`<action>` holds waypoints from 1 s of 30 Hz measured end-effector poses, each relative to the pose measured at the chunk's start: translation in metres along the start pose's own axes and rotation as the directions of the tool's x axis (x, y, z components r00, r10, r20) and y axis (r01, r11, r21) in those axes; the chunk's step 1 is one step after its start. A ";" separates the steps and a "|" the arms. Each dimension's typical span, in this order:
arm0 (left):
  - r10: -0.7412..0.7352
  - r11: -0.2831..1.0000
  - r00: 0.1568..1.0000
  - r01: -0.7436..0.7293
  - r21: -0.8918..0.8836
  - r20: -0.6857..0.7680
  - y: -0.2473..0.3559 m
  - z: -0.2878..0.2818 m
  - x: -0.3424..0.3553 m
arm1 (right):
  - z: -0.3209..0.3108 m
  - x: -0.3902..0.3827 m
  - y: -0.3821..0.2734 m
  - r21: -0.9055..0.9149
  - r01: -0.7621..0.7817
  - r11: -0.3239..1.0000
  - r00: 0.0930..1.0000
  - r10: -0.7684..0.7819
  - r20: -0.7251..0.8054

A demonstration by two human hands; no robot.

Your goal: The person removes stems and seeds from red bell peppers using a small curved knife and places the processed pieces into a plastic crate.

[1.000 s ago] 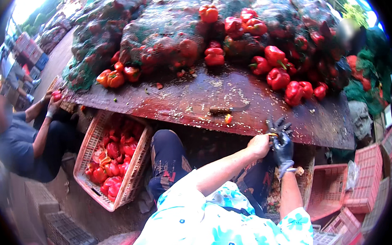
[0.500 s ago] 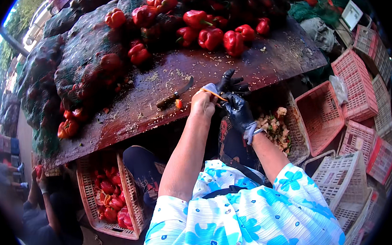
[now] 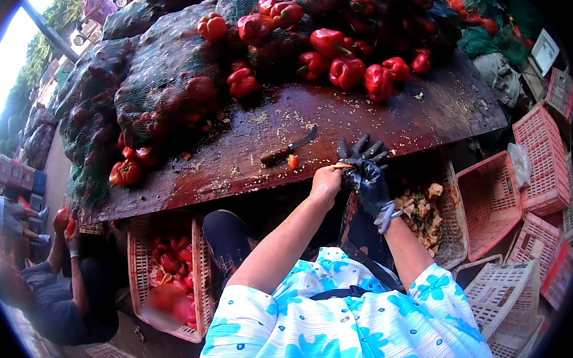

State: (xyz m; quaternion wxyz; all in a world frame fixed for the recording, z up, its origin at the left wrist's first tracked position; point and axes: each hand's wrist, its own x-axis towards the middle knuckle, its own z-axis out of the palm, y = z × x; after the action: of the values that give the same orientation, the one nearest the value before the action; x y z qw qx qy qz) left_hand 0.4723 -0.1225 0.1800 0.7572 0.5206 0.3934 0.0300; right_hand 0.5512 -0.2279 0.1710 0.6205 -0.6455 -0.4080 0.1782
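Where hands (image 3: 327, 183) meet, table edge (image 3: 429, 143), open tabletop (image 3: 452, 106)

no readable lettering, label, number or sign anywhere in the head view

Both forearms reach forward and converge: the left forearm (image 3: 283, 235) slants rightward, the right forearm (image 3: 407, 242) leftward. The bare left hand (image 3: 327, 182) is curled, close beside the black-gloved right hand (image 3: 369, 179).
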 end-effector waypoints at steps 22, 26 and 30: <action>0.386 0.700 0.857 -0.031 -0.713 0.342 0.023 -0.054 0.051 | 0.038 -0.007 -0.046 -0.152 -0.006 0.988 0.975 0.039 0.219; 0.466 0.607 0.860 -0.139 -0.782 0.209 0.018 -0.061 0.034 | 0.051 -0.008 -0.039 -0.077 0.008 0.997 0.973 0.010 0.230; 0.483 0.467 0.857 -0.078 -0.881 0.180 0.014 -0.063 0.033 | 0.061 -0.006 -0.041 0.028 -0.052 0.998 0.975 0.045 0.220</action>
State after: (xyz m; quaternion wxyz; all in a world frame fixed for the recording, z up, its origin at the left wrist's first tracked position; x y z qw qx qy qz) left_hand 0.4606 -0.0528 0.1629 0.9596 0.1358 0.0674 0.2369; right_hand 0.4908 -0.1964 0.1979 0.5781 -0.6212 -0.4549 0.2701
